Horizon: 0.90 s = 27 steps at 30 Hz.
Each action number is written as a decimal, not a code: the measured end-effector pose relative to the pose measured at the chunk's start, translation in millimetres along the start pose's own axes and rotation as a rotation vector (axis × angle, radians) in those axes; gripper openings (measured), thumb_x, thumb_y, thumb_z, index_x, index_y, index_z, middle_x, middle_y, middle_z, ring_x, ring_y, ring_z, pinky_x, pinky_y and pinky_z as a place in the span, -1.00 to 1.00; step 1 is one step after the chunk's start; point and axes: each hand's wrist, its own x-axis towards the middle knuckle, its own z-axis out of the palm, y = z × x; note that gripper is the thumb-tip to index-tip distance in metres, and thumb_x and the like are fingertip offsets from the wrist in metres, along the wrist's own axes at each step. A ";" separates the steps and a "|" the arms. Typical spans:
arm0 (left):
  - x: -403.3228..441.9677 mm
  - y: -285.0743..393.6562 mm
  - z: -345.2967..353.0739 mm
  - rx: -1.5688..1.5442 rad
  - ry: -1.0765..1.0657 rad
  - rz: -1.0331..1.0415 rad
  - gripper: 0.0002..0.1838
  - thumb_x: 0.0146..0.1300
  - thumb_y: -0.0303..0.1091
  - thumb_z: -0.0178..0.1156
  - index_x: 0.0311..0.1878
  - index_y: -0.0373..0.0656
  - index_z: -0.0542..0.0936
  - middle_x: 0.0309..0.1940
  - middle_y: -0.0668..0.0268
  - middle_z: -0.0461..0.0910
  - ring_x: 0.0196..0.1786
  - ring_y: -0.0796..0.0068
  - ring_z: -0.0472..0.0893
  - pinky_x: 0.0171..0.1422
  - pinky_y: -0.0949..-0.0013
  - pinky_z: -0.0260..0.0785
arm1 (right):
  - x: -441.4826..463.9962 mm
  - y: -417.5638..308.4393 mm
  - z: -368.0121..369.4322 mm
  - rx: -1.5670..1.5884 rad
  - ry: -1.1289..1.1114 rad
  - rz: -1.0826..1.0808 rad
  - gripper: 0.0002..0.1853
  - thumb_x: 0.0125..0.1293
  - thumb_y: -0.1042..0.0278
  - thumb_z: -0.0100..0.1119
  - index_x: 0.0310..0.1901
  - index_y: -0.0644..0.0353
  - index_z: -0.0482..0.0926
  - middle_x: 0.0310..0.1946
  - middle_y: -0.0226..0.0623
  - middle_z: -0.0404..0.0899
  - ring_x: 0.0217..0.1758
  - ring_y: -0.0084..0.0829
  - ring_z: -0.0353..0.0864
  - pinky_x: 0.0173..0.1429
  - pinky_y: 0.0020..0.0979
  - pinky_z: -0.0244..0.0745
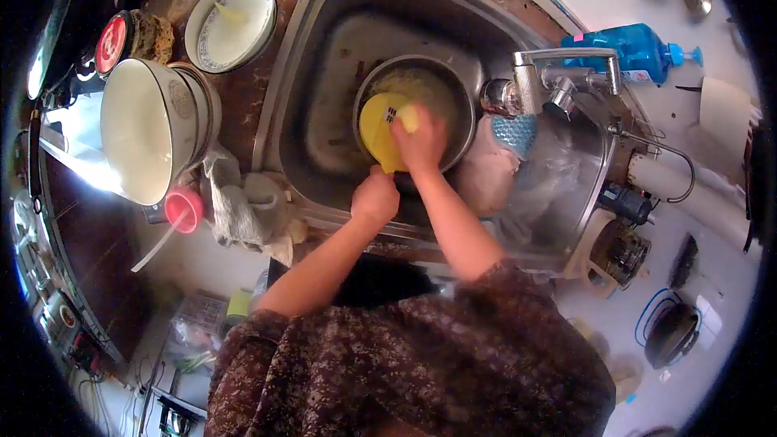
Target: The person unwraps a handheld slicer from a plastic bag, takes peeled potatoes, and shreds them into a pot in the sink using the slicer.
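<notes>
My left hand is closed at the near edge of a round yellow utensil, where it narrows like a handle. A small dark patch shows on its face, but its exact kind is unclear. My right hand, slightly blurred, presses a pale yellow sponge against the utensil's face. Both are over a round metal basin with cloudy liquid in it. The basin stands in the steel sink.
A chrome faucet and a blue pump bottle are right of the basin. Bowls, plates, a pink cup and a grey cloth are on the left. A plastic bag lies in the sink's right part.
</notes>
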 end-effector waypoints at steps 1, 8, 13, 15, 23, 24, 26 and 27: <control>0.6 0.1 -0.2 -0.001 0.000 0.000 -0.72 0.20 -0.27 -0.15 -0.18 -0.32 0.32 -0.33 -0.16 0.47 -0.19 -0.11 0.47 -0.10 -0.02 0.28 | 1.8 -0.3 2.4 -0.008 0.033 -0.006 -0.46 -0.12 0.13 0.22 -0.01 0.04 0.40 -0.25 0.03 0.40 -0.16 -0.04 0.41 -0.08 -0.19 0.34; -14.5 6.3 -6.2 0.124 0.001 0.053 -0.76 0.20 -0.30 -0.14 -0.21 -0.32 0.27 -0.38 -0.08 0.52 -0.26 -0.01 0.53 -0.17 0.07 0.36 | 29.9 8.8 17.2 0.088 0.066 0.003 -0.50 -0.17 0.08 0.22 -0.10 0.00 0.45 -0.28 0.07 0.40 -0.20 0.03 0.40 -0.15 -0.12 0.34; -15.6 6.1 -9.0 0.141 0.006 0.082 -0.77 0.20 -0.30 -0.13 -0.24 -0.31 0.28 -0.40 -0.08 0.52 -0.28 0.03 0.54 -0.20 0.08 0.39 | 52.3 14.7 20.0 -0.074 -0.043 0.180 -0.46 -0.07 0.18 0.22 0.01 0.09 0.39 -0.12 -0.02 0.44 -0.09 -0.05 0.42 -0.01 -0.22 0.33; -10.6 3.6 -7.0 0.130 0.023 0.078 -0.76 0.20 -0.29 -0.14 -0.24 -0.32 0.28 -0.40 -0.07 0.52 -0.28 0.03 0.54 -0.20 0.09 0.39 | 52.1 25.2 8.0 0.205 -0.121 0.177 -0.45 -0.07 0.16 0.21 0.02 0.08 0.38 -0.20 0.03 0.44 -0.10 -0.01 0.42 -0.01 -0.20 0.33; -9.3 2.5 -9.3 -0.003 -0.009 0.023 -0.72 0.22 -0.24 -0.17 -0.21 -0.31 0.32 -0.37 -0.12 0.50 -0.25 -0.09 0.49 -0.15 -0.01 0.31 | -29.4 -17.2 -32.3 0.121 -0.172 -0.168 -0.50 -0.04 0.16 0.20 -0.05 0.16 0.38 -0.18 -0.08 0.44 -0.06 -0.09 0.39 0.02 -0.22 0.30; -6.8 -0.9 -5.2 0.007 -0.007 0.044 -0.73 0.21 -0.26 -0.18 -0.21 -0.31 0.31 -0.37 -0.12 0.50 -0.24 -0.10 0.49 -0.15 -0.01 0.31 | -22.8 -18.1 -25.2 0.054 -0.174 -0.058 -0.52 -0.05 0.14 0.19 -0.07 0.15 0.39 -0.19 -0.07 0.44 -0.07 -0.09 0.39 -0.01 -0.20 0.30; -7.7 -4.1 -0.6 0.023 -0.017 0.070 -0.74 0.21 -0.27 -0.18 -0.21 -0.31 0.31 -0.37 -0.13 0.50 -0.24 -0.10 0.49 -0.14 -0.01 0.31 | -12.6 -12.9 -12.1 -0.018 -0.171 0.065 -0.53 -0.06 0.12 0.18 -0.09 0.13 0.40 -0.19 -0.07 0.44 -0.09 -0.09 0.39 -0.03 -0.18 0.31; -6.2 -4.0 -1.3 0.026 -0.008 0.063 -0.76 0.17 -0.33 -0.15 -0.20 -0.32 0.30 -0.35 -0.11 0.50 -0.23 -0.06 0.51 -0.13 0.03 0.33 | -5.4 -6.5 -1.0 -0.023 -0.108 0.019 -0.55 -0.06 0.11 0.17 -0.11 0.12 0.42 -0.22 -0.06 0.45 -0.10 -0.09 0.40 -0.05 -0.17 0.31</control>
